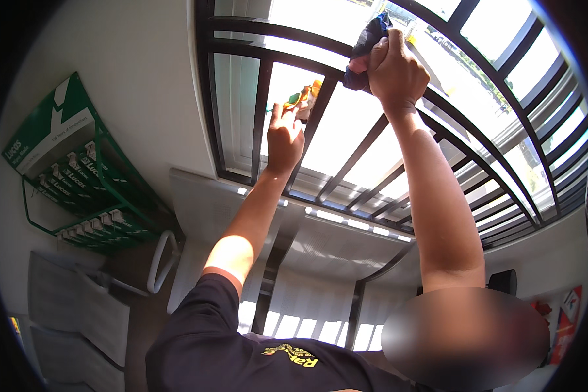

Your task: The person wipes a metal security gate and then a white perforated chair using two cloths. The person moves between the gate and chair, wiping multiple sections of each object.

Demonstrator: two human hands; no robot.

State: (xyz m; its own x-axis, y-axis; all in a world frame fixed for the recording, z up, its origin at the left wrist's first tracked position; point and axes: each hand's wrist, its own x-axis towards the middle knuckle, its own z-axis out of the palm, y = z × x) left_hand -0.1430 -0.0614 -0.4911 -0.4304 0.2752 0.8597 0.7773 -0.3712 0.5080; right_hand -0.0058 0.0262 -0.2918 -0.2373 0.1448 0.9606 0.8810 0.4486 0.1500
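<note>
Up at the barred window (366,134), both my arms are raised. My right hand (398,72) is closed round a bunched dark blue cloth (367,49), which lies against one of the dark window bars. Lower and to the left, my left hand (285,134) reaches between two bars toward the bright glass. An orange, yellow and green piece, seemingly a cloth (302,98), is at its fingertips. Some left fingers are stretched, and glare and the bars partly hide the grip.
Dark metal bars (268,49) curve across the window. Below it stands a row of grey perforated metal seats (333,261). More grey seats (78,307) are at the left, under a green display rack (91,176) with hanging packs on the wall. A red and white poster (567,323) shows at the right.
</note>
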